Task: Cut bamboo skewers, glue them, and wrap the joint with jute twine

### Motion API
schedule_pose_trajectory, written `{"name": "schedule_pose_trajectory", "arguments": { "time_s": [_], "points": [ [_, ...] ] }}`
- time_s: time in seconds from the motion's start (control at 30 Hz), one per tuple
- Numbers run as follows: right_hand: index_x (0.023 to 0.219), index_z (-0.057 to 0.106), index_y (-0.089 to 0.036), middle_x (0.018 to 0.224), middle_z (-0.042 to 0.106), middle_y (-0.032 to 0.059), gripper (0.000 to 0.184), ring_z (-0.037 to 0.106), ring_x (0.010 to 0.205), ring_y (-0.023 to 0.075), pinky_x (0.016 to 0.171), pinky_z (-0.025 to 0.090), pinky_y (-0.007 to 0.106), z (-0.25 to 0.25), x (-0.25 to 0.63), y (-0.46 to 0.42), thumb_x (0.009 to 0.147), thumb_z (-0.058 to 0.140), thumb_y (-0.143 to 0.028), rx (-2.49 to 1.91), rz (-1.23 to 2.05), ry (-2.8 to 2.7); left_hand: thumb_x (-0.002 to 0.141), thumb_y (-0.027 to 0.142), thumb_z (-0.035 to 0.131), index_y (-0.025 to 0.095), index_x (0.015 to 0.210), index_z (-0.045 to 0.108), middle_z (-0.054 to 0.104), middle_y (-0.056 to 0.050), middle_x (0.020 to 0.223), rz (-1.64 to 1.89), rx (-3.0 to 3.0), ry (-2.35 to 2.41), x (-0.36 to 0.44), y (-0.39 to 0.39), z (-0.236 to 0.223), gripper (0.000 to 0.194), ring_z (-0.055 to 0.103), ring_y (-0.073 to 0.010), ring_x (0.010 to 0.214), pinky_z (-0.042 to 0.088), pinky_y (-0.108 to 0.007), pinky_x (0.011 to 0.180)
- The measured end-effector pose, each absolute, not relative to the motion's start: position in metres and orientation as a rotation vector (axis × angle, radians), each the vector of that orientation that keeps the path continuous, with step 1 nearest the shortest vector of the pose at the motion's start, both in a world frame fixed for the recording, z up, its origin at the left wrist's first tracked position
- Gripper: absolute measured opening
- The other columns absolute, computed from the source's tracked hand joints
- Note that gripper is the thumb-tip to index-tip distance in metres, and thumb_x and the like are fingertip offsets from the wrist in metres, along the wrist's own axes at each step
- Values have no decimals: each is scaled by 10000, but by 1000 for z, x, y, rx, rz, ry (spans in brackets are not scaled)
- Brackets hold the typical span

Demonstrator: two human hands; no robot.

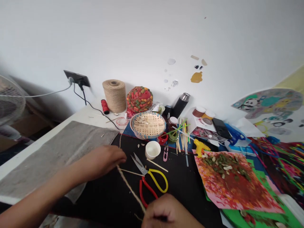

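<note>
While both hands work above a black mat (114, 196), the left hand (104, 161) pinches one end of a strand of jute twine (129, 188) between closed fingertips, and the right hand (166, 212), curled into a loose fist at the frame's lower edge, grips the other end. Stretched taut, the twine runs diagonally between them, just beside scissors (148, 180) with one yellow and one red handle. Nearby sit a white cup (152, 149), a woven basket (148, 125) and a large spool of jute (114, 95) against the wall.
</note>
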State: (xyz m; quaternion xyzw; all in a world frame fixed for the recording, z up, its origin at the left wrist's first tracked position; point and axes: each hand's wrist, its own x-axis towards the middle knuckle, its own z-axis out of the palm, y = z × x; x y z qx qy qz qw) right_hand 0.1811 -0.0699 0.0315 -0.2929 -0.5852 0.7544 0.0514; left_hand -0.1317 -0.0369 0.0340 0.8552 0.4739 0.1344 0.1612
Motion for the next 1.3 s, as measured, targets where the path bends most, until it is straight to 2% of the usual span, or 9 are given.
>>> {"name": "schedule_pose_trajectory", "arguments": {
  "time_s": [0.1, 0.23, 0.5, 0.67, 0.8, 0.87, 0.97, 1.1, 1.3],
  "points": [
    [827, 742, -156, 509, 426, -81, 621, 338, 443, 63, 448, 243, 215, 21, 169, -63, 895, 665, -769, -1090, 2144, -1468, 1071, 250, 516, 254, 1103, 710, 765, -23, 941, 606, 2423, 1294, -141, -45, 52, 197, 721, -177, 828, 502, -286, 733],
    [829, 712, -143, 501, 413, -96, 610, 270, 425, 45, 435, 178, 209, 11, 142, -48, 822, 764, -751, -1166, 2060, -1150, 1079, 206, 504, 269, 1141, 676, 733, -2, 896, 692, 2412, 1088, -127, -61, 83, 194, 686, -156, 785, 469, -274, 677],
    [970, 748, -130, 606, 487, -59, 715, 370, 505, 72, 475, 230, 212, 3, 64, -15, 775, 754, -818, -1024, 2116, -992, 1074, 276, 535, 218, 933, 657, 755, -32, 831, 584, 2582, 812, -86, -60, 80, 195, 675, -216, 772, 506, -364, 715],
    [782, 653, -158, 561, 466, -70, 677, 370, 510, 83, 504, 259, 233, 2, 36, 1, 725, 778, -821, -1003, 2016, -1164, 1048, 466, 582, 231, 907, 671, 766, -39, 801, 640, 2525, 781, -108, -48, 76, 287, 679, -203, 693, 504, -350, 628],
    [809, 654, -178, 503, 418, -95, 630, 312, 447, 82, 463, 238, 238, -3, 35, 1, 817, 685, -808, -1024, 1970, -1299, 1101, 459, 416, 254, 974, 697, 749, -33, 821, 1074, 2247, 1630, -161, 10, 91, 371, 691, -214, 737, 518, -342, 675],
    [829, 681, -169, 489, 406, -98, 603, 302, 446, 82, 459, 227, 235, -5, 36, -1, 861, 653, -771, -1062, 1953, -1382, 1037, 469, 529, 238, 1192, 696, 766, -105, 1092, 1051, 2244, 2089, -184, 54, 97, 324, 696, -308, 1020, 533, -425, 866],
    [854, 729, -149, 502, 402, -91, 555, 322, 475, 85, 473, 232, 230, -4, 37, -8, 912, 629, -692, -1091, 1932, -1493, 997, 471, 567, 174, 1529, 503, 591, -202, 1511, 843, 2284, 2344, -206, 120, 99, 613, 489, -414, 1406, 409, -547, 1129],
    [880, 791, -143, 503, 405, -82, 476, 327, 475, 86, 463, 217, 227, 1, 49, -21, 919, 668, -601, -1084, 2016, -1592, 999, 593, 507, 171, 1619, 384, 469, -226, 1629, 621, 2145, 2443, -222, 175, 90, 760, 380, -452, 1487, 366, -602, 1137],
    [920, 846, -156, 533, 434, -52, 520, 361, 497, 95, 464, 209, 229, 1, 96, -39, 893, 700, -654, -1145, 2230, -1661, 968, 693, 476, 208, 1518, 524, 517, -203, 1579, 623, 2195, 2510, -242, 193, 80, 734, 279, -447, 1539, 209, -623, 1219]
  ]
}}
